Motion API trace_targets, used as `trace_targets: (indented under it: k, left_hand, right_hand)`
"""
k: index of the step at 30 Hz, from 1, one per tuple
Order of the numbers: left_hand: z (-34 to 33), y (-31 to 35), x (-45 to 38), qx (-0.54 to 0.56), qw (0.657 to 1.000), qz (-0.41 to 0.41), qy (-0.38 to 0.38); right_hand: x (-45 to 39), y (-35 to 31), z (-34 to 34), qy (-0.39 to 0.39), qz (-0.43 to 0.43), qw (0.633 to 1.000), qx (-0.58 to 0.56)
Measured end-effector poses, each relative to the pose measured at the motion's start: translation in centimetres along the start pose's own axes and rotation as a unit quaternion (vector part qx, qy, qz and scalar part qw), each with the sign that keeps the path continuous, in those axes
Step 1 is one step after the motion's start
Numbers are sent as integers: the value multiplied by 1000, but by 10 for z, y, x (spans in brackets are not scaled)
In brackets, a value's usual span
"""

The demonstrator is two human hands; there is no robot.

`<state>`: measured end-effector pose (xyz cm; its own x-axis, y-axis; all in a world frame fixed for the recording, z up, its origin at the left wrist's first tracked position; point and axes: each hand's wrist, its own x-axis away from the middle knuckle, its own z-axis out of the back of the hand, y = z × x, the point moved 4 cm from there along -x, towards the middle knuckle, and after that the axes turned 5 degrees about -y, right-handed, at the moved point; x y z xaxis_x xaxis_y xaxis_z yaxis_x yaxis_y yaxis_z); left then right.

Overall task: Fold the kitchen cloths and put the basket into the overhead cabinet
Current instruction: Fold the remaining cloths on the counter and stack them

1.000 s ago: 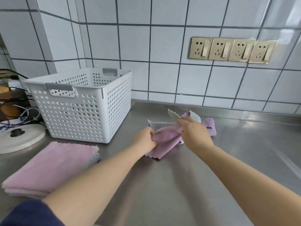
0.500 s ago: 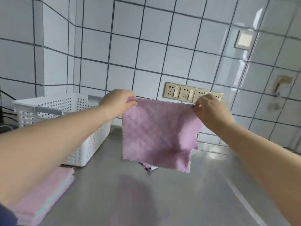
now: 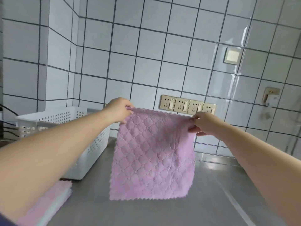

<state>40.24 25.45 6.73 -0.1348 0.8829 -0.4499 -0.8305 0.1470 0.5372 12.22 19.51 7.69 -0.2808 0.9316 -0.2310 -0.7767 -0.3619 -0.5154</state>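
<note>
A purple quilted kitchen cloth [image 3: 153,160] hangs spread flat in the air above the steel counter [image 3: 162,212]. My left hand [image 3: 119,111] pinches its top left corner and my right hand [image 3: 205,123] pinches its top right corner. The white perforated basket [image 3: 91,144] stands on the counter to the left, partly hidden behind my left forearm. A stack of folded pink cloths [image 3: 53,203] lies at the counter's near left, below that forearm.
A tiled wall rises behind the counter, with a row of beige sockets [image 3: 187,105] just above the cloth. Dark cables [image 3: 8,111] run at the far left edge. Another wall fitting [image 3: 270,95] sits at the right.
The cloth was picked up crumpled from the counter and lifted; it now hangs fully unfolded and flat between both hands. The view has tilted upward.
</note>
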Motion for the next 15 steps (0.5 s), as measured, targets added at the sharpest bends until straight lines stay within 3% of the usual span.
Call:
trace_targets:
  k: [6, 10, 15]
  left_hand:
    - [2, 0, -6, -6, 990, -56, 131]
    - [-1, -5, 21, 29, 989, -70, 126]
    - [-28, -30, 98, 35, 995, -73, 60]
  right_hand:
    - [-10, 11, 1, 92, 42, 991, 85]
    - [8, 24, -3, 99, 70, 989, 82]
    - [72, 59, -40, 36, 77, 992, 94]
